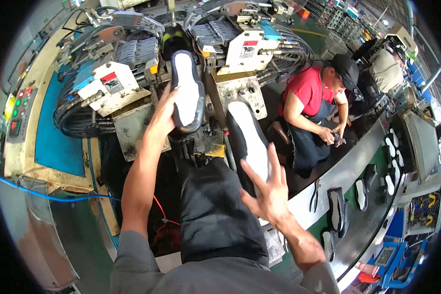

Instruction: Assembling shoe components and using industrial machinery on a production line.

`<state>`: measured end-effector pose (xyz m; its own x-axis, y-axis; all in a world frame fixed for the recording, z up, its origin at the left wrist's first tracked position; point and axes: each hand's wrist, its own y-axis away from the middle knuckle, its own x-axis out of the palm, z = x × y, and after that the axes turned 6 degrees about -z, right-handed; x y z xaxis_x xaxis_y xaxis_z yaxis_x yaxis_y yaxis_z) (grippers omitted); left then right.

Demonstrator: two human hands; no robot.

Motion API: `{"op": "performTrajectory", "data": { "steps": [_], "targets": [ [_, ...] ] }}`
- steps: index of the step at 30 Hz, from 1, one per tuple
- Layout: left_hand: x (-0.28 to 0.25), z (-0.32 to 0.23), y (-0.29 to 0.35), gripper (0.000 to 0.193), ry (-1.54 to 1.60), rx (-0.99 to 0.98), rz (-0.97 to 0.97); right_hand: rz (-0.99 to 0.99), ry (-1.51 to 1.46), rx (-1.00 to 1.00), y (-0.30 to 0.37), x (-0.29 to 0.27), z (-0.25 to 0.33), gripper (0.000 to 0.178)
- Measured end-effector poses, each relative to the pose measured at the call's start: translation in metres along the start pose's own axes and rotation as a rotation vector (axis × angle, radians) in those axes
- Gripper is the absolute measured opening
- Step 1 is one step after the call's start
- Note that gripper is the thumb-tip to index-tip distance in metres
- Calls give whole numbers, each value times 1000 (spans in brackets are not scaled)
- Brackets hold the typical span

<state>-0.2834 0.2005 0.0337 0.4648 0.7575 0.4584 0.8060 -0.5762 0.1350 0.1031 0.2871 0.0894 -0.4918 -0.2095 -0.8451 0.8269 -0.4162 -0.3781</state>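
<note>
A black shoe upper (199,100) with a white sole side facing up sits sole-up at the middle of the machine, its toe toward me. My left hand (166,112) grips its left side, thumb against the black edge. To the right, a second black shoe upper (247,132) with a white underside slants down beside the machine. Over its near end my right hand (269,193) is open, fingers spread; whether the fingertips touch it I cannot tell. What supports this second upper is hidden.
Machine arms with white guards (113,84) and hoses flank the centre. A control panel (20,113) with lit buttons stands left. At right, a co-worker (311,108) in red handles a small item near a metal bench (362,147), pliers (314,195) and several shoes (336,208).
</note>
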Motion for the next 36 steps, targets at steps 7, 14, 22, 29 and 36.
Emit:
{"op": "performTrajectory", "data": {
  "steps": [7,14,22,29,36],
  "targets": [
    [-64,-11,143,84,209,84,164,-32,-26,-161,-166,85,37,79],
    [-109,20,254,104,205,29,-87,-20,-72,-98,-210,145,46,80],
    [-118,44,299,98,293,39,-161,-146,20,-213,-193,177,66,87],
    [-83,47,289,108,88,-10,-214,-173,-50,-317,-187,183,64,79],
    [-61,43,275,109,103,-72,-273,-277,128,-334,-260,218,66,86]
  ]
}}
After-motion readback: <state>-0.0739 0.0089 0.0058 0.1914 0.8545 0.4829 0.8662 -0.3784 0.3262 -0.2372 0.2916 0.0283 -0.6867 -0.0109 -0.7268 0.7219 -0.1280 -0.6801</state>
